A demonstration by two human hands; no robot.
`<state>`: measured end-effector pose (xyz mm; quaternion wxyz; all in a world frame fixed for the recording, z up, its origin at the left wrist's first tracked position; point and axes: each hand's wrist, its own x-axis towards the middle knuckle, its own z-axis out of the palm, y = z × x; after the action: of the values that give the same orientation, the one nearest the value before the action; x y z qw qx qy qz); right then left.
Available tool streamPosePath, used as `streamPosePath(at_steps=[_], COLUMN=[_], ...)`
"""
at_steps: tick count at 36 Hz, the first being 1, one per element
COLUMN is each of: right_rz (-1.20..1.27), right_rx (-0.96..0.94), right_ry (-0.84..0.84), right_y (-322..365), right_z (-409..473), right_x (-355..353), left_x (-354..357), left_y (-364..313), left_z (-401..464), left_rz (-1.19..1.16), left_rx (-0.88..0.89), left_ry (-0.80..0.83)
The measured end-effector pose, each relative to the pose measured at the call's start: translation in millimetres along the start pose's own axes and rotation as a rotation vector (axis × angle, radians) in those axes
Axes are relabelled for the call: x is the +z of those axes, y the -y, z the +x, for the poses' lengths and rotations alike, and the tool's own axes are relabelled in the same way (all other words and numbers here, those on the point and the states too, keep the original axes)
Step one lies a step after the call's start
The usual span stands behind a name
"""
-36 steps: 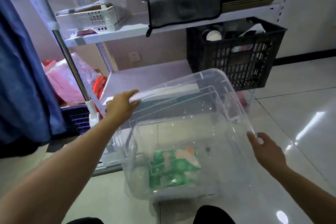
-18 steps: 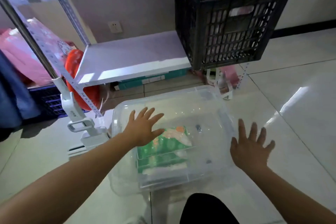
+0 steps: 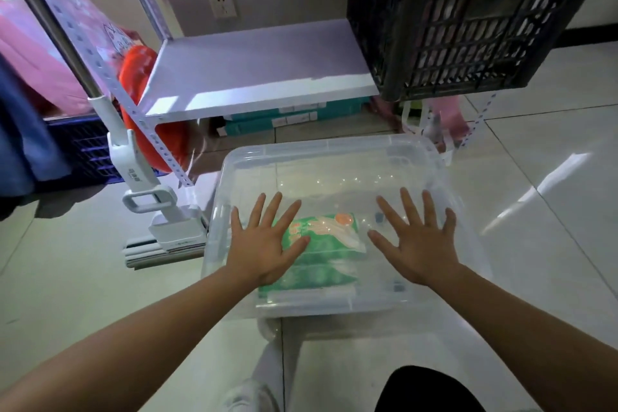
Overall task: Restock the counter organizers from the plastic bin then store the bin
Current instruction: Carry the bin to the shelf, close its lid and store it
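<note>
Two hands spread flat over the clear plastic bin [image 3: 334, 157], holding nothing. Left hand [image 3: 264, 244] fully open, fingers straight and fanned, palm down on the transparent lid over the bin's left half. Right hand [image 3: 419, 241] likewise wide open, fingers splayed, palm down over the right half (actual contact with the lid likely for both, though not certain from this angle). Both forearms bare, reaching forward and inward from the lower corners of the view, wrists straight.

Bin resting on the pale tiled floor [image 3: 551, 211], just in front of a white metal shelf [image 3: 261, 70]. Inside, seen through the lid between and under the hands, a green packet [image 3: 321, 244] with orange print, lying flat toward the near side. Black slatted crate [image 3: 468, 20] on the shelf to the right, above the bin's far corner. Red bag [image 3: 133, 73] and a white mop clamp [image 3: 133, 170] to the left of the bin.
</note>
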<state>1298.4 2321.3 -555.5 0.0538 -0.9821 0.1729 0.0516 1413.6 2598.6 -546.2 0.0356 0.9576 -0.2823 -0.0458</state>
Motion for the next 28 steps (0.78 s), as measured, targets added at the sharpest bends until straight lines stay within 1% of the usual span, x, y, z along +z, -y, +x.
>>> streamPosePath(at_steps=[5,8,13,18,20,22,24,25,26,27,28], right_rz=[0.011,0.002,-0.01,-0.035,-0.045,-0.03,0.01,0.03,0.047,0.063,0.073], right_rx=[-0.013,-0.035,-0.012,0.039,0.055,0.031,-0.027,-0.056,-0.085,-0.113,-0.147], right_ry=[0.008,0.027,0.027,0.058,0.052,0.011,-0.02,-0.026,-0.024,-0.008,0.017], right_y=[-2,0,16,32,42,62,89,104,120,135,147], right_z=[-10,-18,-12,-1,3,9,17,21,25,28,30], right_x=[-1,-1,-3,-9,-14,-20,-23,-23,-21,-19,-15], left_x=[5,10,12,13,12,5,-11,-22,-34,-45,-54], left_y=[-4,4,25,28,27,27,31,35,42,50,60], left_z=[-10,-18,-19,-17,-17,-15,-8,-3,2,6,11], left_rz=[-0.021,-0.046,-0.082,-0.079,-0.081,-0.103,-0.215,-0.329,-0.483,-0.649,-0.763], left_rx=[0.006,0.002,-0.026,-0.035,-0.034,-0.021,-0.036,-0.079,-0.15,-0.236,-0.316], left_ry=[-0.016,0.001,0.009,0.0,0.02,0.082,0.161,0.143,0.067,-0.043,-0.145])
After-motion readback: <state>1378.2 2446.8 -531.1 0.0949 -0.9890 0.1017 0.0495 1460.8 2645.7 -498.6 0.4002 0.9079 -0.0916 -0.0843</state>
